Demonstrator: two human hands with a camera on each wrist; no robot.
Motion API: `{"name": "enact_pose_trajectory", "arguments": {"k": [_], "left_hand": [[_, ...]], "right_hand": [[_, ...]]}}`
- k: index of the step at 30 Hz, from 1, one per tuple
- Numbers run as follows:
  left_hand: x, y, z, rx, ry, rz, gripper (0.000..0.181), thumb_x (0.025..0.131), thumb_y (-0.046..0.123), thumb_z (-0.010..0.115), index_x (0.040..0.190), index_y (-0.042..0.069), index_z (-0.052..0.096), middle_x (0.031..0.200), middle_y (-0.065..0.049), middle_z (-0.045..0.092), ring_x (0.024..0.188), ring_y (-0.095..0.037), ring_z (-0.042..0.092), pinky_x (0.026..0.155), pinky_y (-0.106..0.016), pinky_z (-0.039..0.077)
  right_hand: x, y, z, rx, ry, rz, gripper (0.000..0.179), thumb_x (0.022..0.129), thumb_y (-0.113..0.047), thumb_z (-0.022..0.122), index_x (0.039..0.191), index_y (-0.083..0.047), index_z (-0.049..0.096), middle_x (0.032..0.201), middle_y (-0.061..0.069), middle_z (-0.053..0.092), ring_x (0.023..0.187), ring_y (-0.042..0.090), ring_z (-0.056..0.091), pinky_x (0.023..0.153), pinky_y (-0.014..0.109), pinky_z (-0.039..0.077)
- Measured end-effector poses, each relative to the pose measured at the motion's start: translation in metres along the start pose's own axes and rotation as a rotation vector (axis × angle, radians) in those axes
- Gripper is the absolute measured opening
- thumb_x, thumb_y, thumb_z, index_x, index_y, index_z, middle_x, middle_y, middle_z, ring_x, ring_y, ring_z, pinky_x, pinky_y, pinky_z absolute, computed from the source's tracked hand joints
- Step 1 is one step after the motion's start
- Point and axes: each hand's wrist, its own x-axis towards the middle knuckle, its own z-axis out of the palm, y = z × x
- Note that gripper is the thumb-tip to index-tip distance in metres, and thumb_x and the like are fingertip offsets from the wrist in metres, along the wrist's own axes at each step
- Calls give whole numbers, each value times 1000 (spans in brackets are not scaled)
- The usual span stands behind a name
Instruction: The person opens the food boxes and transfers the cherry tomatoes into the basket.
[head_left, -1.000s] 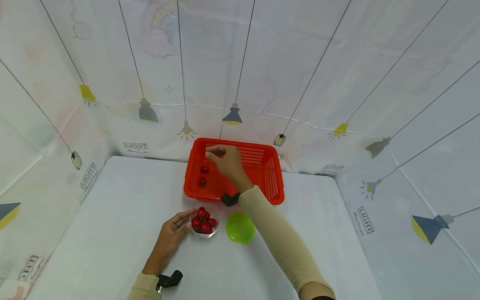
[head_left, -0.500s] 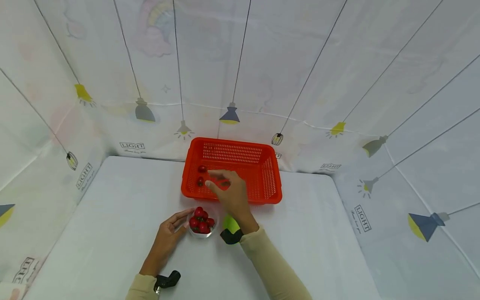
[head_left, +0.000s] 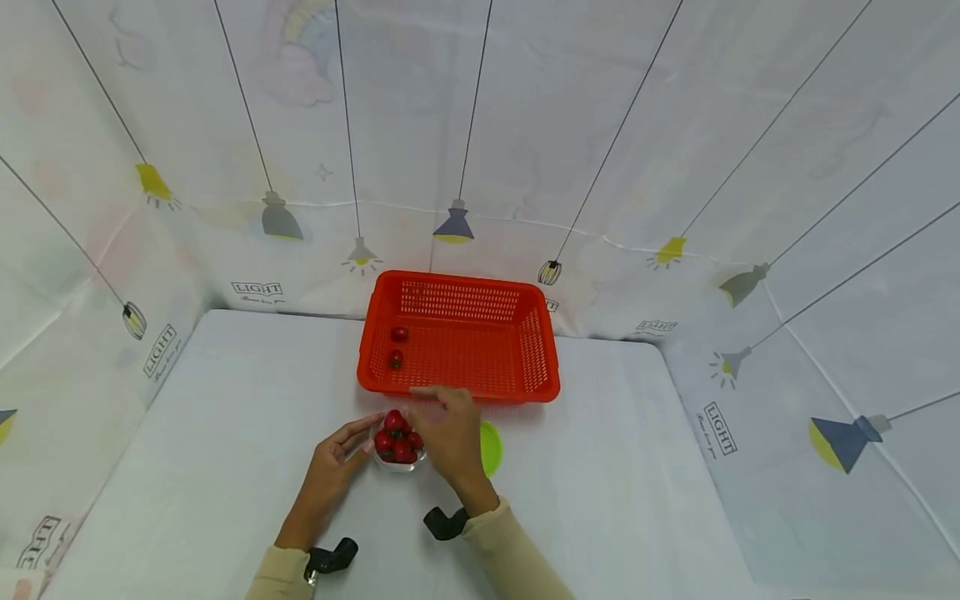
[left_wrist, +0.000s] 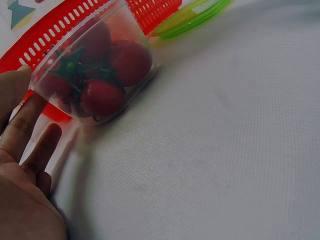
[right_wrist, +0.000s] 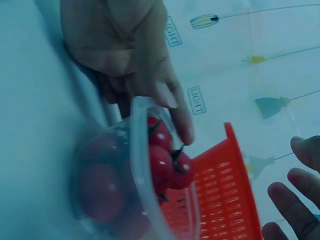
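A small clear plastic tub (head_left: 400,467) of red cherry tomatoes (head_left: 401,452) stands on the white table in the head view. My left hand (head_left: 335,467) holds its left side, thumb and fingertips at the rim. In the left wrist view, green stalks show among the tomatoes behind the clear wall. Above the tub's right side is my right hand (head_left: 453,433), its fingers apart in the right wrist view with nothing between them. Beyond the tub sits a red basket (head_left: 457,280) with two tomatoes (head_left: 397,346) in its left part.
A round lime-green lid (head_left: 491,450) lies right of the tub, partly hidden behind my right hand. The basket stands at the table's back edge, against a white wall covering printed with hanging lamps (head_left: 454,225).
My right hand has come back from over the basket, down and toward me, to the tub. My left hand has stayed at the tub. Both tomatoes in the basket lie where they were.
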Motion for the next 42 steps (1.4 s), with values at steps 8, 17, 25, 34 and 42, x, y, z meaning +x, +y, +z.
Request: {"name": "enact_pose_trajectory", "arguments": {"k": [8,17,25,34,42], "left_hand": [[1,1,0,3,2,-15,49,104,31,71,151,26,58,157,7,59,155,-4,41,113,-5,32],[0,3,1,14,-1,-7,50,105,30,70,153,23,57,158,3,58,157,-10,38,115,-8,31],[0,2,1,9,1,-8,50,104,32,70,152,23,57,158,3,58,158,-13,38,133,-53,18],[-1,1,1,-12,-1,12,49,105,28,70,151,23,58,158,0,59,158,-17,38,132,-58,16],[0,-1,0,33,5,-2,49,105,30,69,152,24,58,158,2,59,155,-8,40,129,-37,25]], "right_hand": [[-9,14,13,-31,-21,69,25,92,-32,84,116,-24,82,119,-13,77,116,16,56,101,44,45],[-15,26,23,-66,-37,77,30,90,-25,88,118,-18,81,116,-7,80,117,18,64,105,46,45],[-18,32,33,-153,-69,86,32,88,-25,89,119,-22,81,116,-8,81,113,18,59,98,38,47],[-19,32,40,-150,-91,97,33,92,-26,86,124,-23,79,118,-5,80,115,16,57,94,34,51],[-16,31,47,-143,-74,109,31,91,-26,86,122,-26,79,115,-7,79,116,17,58,92,34,53]]}}
